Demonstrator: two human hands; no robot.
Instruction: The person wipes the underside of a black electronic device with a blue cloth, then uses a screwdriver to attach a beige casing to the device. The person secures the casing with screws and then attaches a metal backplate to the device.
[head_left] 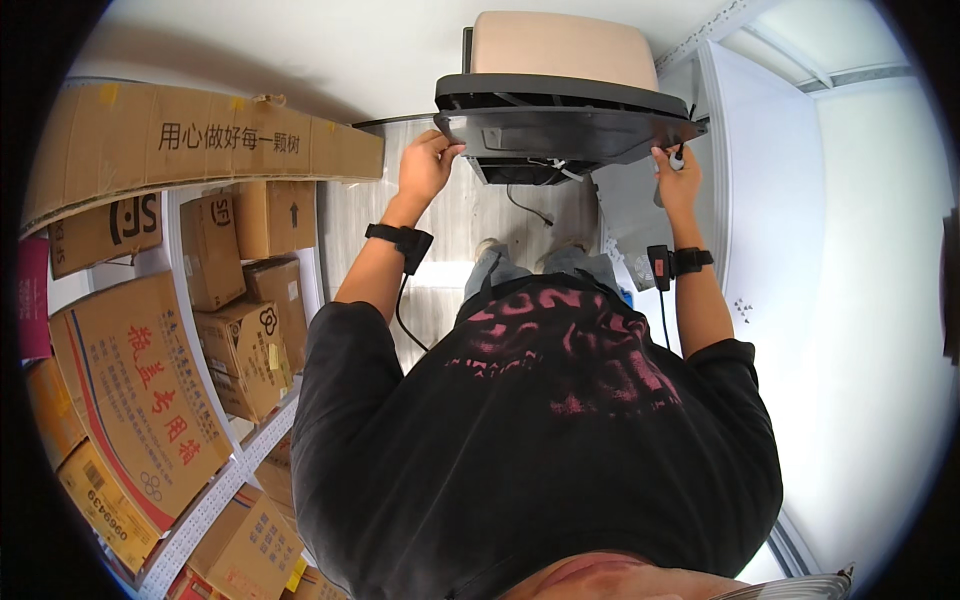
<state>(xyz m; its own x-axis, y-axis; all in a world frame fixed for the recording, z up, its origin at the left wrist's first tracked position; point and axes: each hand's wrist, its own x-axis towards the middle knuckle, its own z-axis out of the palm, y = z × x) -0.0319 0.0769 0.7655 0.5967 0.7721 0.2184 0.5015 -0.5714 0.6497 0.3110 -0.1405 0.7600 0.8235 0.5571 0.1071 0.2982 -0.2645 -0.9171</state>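
Note:
In front of me stands a beige, rounded, box-shaped body (563,48) with a wide black rim. A glossy black panel (560,132) runs along its near side, tilted toward me. My left hand (427,165) pinches the panel's left edge between thumb and fingers. My right hand (677,180) is closed at the panel's right end, its thumb against the edge. A slim hand tool (677,158) with a black-and-white part shows between its fingers; its exact kind I cannot make out. Below the panel, a black base (530,171) with loose wires is partly hidden.
A long cardboard box (215,138) lies on top of a white shelf rack (190,280) full of cartons at my left. To the right rises a white panel wall (770,200). A cable (530,207) with a plug hangs over the wood-look floor (455,235). Both wrists wear strapped black devices with cords.

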